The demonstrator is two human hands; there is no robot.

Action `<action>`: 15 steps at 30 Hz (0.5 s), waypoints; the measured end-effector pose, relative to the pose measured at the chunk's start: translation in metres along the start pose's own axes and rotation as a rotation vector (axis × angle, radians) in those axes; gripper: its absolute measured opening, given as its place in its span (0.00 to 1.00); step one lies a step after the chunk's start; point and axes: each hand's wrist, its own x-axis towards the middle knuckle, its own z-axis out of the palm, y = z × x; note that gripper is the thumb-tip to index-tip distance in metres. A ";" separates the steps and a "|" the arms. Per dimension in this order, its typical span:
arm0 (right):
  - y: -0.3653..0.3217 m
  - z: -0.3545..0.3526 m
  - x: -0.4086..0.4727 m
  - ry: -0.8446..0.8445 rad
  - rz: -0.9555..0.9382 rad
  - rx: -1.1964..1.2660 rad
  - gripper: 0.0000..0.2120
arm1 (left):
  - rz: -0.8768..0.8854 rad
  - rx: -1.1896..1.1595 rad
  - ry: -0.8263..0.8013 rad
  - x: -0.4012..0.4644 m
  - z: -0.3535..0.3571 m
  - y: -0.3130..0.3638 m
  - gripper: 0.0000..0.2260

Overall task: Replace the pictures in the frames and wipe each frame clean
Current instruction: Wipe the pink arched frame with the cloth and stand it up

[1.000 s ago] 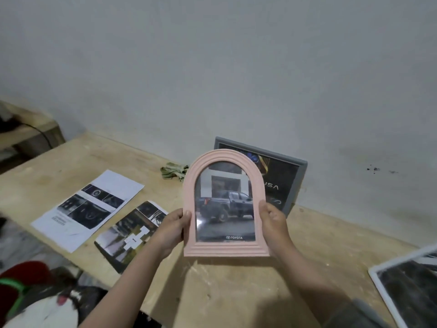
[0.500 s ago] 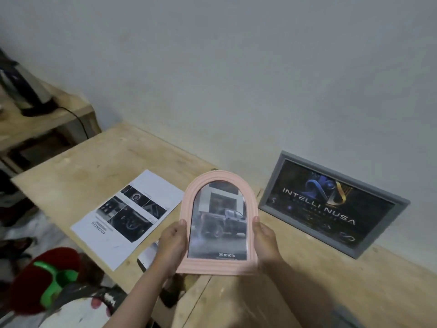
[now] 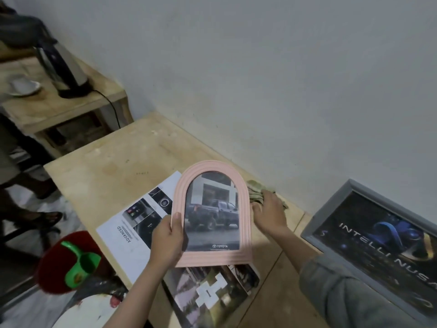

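My left hand [image 3: 168,241] grips the lower left edge of a pink arched frame [image 3: 246,223], held tilted above the wooden table [image 3: 123,166]. The frame shows a picture of a dark pickup truck. My right hand [image 3: 269,213] is off the frame and lies on a crumpled green cloth [image 3: 255,191] by the wall, with fingers curling over it. A grey rectangular frame [image 3: 331,209] with a dark logo picture leans against the wall at the right.
A white printed sheet [image 3: 132,230] and a glossy photo page [image 3: 208,294] lie on the table under and beside the pink frame. A red bucket with a green scoop [image 3: 78,263] stands on the floor at the left. A kettle [image 3: 63,69] sits on a side table.
My right hand let go of the pink frame and moved to the green cloth by the wall. The left hand alone now holds the frame. My view turned left and downward.
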 end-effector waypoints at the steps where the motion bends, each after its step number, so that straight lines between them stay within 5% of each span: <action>1: 0.005 0.004 0.013 -0.031 -0.056 -0.145 0.22 | 0.000 -0.004 0.015 0.003 -0.002 -0.003 0.25; 8: 0.008 0.006 0.041 -0.072 -0.189 -0.513 0.14 | -0.023 -0.035 0.068 0.009 -0.009 -0.021 0.31; 12: -0.001 -0.011 0.041 0.034 -0.073 0.021 0.09 | -0.038 -0.038 0.053 0.010 -0.013 -0.020 0.31; 15: -0.026 -0.031 0.025 0.173 -0.197 0.313 0.12 | -0.025 -0.021 0.029 0.010 -0.019 -0.016 0.29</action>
